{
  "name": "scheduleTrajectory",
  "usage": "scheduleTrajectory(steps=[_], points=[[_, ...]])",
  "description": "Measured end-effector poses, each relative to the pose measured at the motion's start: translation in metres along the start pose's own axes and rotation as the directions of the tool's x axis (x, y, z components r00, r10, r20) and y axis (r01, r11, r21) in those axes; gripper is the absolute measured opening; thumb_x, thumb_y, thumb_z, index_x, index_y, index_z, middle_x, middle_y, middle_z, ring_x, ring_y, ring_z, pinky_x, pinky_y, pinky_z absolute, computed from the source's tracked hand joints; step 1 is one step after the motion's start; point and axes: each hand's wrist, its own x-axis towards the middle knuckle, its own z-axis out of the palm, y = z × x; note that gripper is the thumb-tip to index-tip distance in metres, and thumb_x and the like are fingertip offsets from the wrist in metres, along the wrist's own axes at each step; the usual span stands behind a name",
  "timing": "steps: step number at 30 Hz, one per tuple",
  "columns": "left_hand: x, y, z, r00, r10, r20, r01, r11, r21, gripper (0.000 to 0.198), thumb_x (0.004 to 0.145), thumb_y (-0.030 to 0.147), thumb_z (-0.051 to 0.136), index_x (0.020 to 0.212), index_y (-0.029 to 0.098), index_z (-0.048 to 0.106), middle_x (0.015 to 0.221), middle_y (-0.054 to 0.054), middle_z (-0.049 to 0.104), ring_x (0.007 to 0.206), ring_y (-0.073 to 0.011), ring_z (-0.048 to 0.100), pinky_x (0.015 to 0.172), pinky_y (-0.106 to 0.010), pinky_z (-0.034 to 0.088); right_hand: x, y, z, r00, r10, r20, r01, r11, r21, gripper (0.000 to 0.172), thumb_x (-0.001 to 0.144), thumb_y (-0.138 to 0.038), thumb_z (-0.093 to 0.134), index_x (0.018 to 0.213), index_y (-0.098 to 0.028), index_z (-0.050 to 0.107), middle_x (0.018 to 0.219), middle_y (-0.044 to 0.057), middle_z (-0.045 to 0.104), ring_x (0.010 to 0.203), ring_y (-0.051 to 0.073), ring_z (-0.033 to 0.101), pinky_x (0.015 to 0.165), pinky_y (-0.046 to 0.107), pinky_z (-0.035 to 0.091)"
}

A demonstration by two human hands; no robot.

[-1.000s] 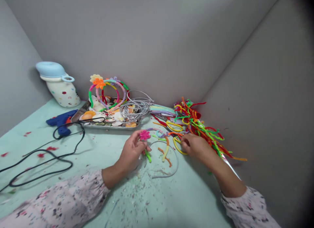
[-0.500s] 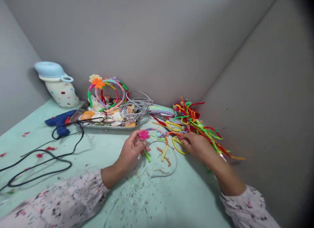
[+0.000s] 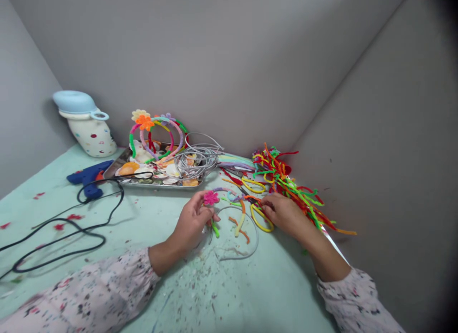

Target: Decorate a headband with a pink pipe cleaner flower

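Observation:
My left hand (image 3: 191, 218) pinches a thin ring near a bright pink fuzzy flower (image 3: 211, 198). The ring is bare grey wire (image 3: 256, 235) along its right and lower side, and wrapped in pastel pipe cleaner along the top. A green end of pipe cleaner (image 3: 215, 229) shows under the fingers. My right hand (image 3: 286, 211) is closed, its fingertips at the yellow-handled scissors (image 3: 262, 219), beside an orange pipe cleaner (image 3: 252, 198); the hand partly hides its grip. Short orange and yellow pipe-cleaner pieces (image 3: 240, 224) lie inside the ring.
A metal tray (image 3: 161, 185) of shells carries several fuzzy rings and a coil of grey wire (image 3: 202, 159). A blue glue gun (image 3: 89, 174), its black cord (image 3: 67, 235) and a cup (image 3: 91, 135) stand left. Bright pipe cleaners (image 3: 300, 192) pile up at right, near the wall.
My right hand has shifted slightly left, and the lower scissors handle has moved a little downward, away from the upper one. My left hand and the flowered ring have stayed nearly still.

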Motion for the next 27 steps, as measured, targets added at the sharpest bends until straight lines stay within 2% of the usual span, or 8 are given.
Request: scheduleTrajectory(steps=[4,8,10,14,18,23,27], points=[[0.001,-0.004,-0.002,1.0,0.009,0.013,-0.01,1.0,0.01,0.037,0.08,0.018,0.054,0.116,0.014,0.047,0.069,-0.002,0.065,0.062,-0.0134,0.056,0.056,-0.024,0.041,0.0,-0.001,0.004,1.0,0.008,-0.015,-0.007,1.0,0.007,0.018,0.086,-0.023,0.049,0.093,-0.019,0.065,0.093,0.006,0.063,0.078,0.016,0.059,0.069,0.024,0.041],[0.002,-0.01,-0.004,1.0,0.012,0.028,-0.011,1.0,-0.003,0.039,0.081,0.019,0.053,0.119,0.015,0.045,0.071,-0.002,0.065,0.063,-0.0145,0.058,0.056,-0.025,0.041,-0.001,-0.002,0.008,0.999,-0.049,-0.003,0.049,0.999,-0.009,0.025,0.088,-0.02,0.047,0.099,-0.02,0.068,0.099,0.006,0.064,0.086,0.016,0.061,0.076,0.024,0.043],[0.002,-0.011,-0.004,1.0,0.008,0.027,-0.008,1.0,-0.014,0.039,0.081,0.019,0.054,0.119,0.015,0.045,0.072,-0.003,0.065,0.063,-0.0146,0.058,0.055,-0.024,0.041,0.0,-0.005,0.01,0.999,-0.034,0.001,0.034,0.996,-0.079,0.027,0.089,-0.022,0.045,0.103,-0.022,0.069,0.099,0.007,0.064,0.085,0.016,0.062,0.075,0.024,0.043],[0.002,-0.011,-0.004,0.999,0.005,0.035,-0.004,0.999,-0.037,0.039,0.081,0.02,0.055,0.118,0.015,0.046,0.073,-0.003,0.065,0.062,-0.0136,0.057,0.055,-0.024,0.04,0.001,-0.012,0.013,1.0,0.021,0.018,-0.015,0.958,-0.285,0.03,0.093,-0.028,0.041,0.105,-0.027,0.069,0.095,0.006,0.062,0.077,0.017,0.063,0.062,0.025,0.041],[0.002,-0.01,-0.004,0.999,0.009,0.039,-0.007,0.998,-0.055,0.039,0.081,0.02,0.055,0.118,0.015,0.046,0.076,-0.003,0.065,0.062,-0.0135,0.058,0.054,-0.024,0.04,0.003,-0.016,0.015,0.999,0.005,0.039,0.011,0.917,-0.399,0.032,0.095,-0.026,0.037,0.1,-0.021,0.067,0.098,0.008,0.061,0.073,0.017,0.063,0.056,0.026,0.038],[0.002,-0.009,-0.004,0.999,0.013,0.042,-0.01,0.999,-0.05,0.038,0.082,0.02,0.055,0.119,0.015,0.046,0.084,-0.006,0.065,0.064,-0.0136,0.06,0.053,-0.024,0.041,0.004,-0.014,0.015,1.0,0.031,0.001,-0.029,0.952,-0.306,0.023,0.091,-0.024,0.042,0.097,-0.017,0.064,0.1,0.008,0.062,0.076,0.017,0.062,0.061,0.025,0.038],[0.001,-0.007,-0.003,0.999,0.009,0.038,-0.006,0.997,-0.074,0.037,0.08,0.02,0.056,0.116,0.016,0.048,0.105,-0.01,0.064,0.063,-0.0122,0.062,0.051,-0.023,0.04,0.005,-0.006,0.014,0.998,0.067,-0.021,-0.07,0.986,-0.149,0.019,0.09,-0.022,0.043,0.09,-0.016,0.061,0.094,0.008,0.061,0.075,0.015,0.059,0.066,0.025,0.04]])
